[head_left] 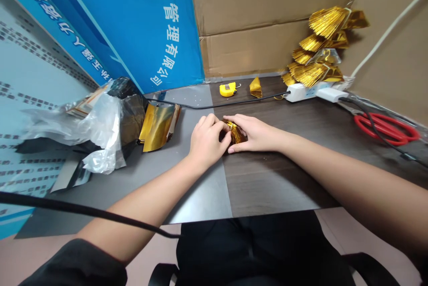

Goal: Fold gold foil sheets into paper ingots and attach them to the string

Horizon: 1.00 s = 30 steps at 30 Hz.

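Note:
Between my two hands, at the middle of the table, is a bundle of pleated gold foil paper with a pale tie around it. My left hand pinches its left end, thumb and fingers curled together. From the right, my right hand wraps its fingers and thumb around the fanned part. The palms and fingers hide some of the bundle. Behind the hands lie a yellow tape measure and a small folded piece of gold paper.
A stack of gold sheets lies left, beside crumpled clear plastic. Tied gold fans are piled at the back right near a white power strip. Red-handled scissors lie right under a black cable. Cardboard walls the back.

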Available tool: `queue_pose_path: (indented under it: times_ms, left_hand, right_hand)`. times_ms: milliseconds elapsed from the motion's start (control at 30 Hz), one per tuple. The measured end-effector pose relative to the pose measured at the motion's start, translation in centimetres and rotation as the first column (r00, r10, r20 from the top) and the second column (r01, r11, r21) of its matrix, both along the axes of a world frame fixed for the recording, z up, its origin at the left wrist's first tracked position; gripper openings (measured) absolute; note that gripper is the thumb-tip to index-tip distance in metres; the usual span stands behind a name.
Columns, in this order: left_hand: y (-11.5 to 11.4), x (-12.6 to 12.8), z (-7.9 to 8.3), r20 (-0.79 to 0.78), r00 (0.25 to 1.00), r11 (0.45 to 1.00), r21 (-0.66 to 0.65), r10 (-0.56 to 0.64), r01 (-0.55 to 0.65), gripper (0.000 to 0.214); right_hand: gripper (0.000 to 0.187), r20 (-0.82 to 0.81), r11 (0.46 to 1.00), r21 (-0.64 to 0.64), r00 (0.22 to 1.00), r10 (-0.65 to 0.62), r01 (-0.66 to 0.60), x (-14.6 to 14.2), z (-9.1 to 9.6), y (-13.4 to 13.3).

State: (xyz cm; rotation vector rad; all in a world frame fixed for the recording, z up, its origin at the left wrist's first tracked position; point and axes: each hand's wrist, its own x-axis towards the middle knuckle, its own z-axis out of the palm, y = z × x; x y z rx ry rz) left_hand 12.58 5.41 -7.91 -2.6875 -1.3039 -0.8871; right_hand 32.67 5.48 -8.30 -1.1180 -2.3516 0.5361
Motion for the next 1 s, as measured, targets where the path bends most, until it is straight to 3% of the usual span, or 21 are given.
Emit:
queue_pose_path:
  times_ms: [1000]
  left_hand:
    - [0.58,0.09,0.19,0.070,0.997,1.000,-0.020,0.019,-0.018,0.009]
  right_hand:
    - [0.081,-0.015,1.000,0.023,1.000,0.012,-0.011,0.00,-0.16,-0.03]
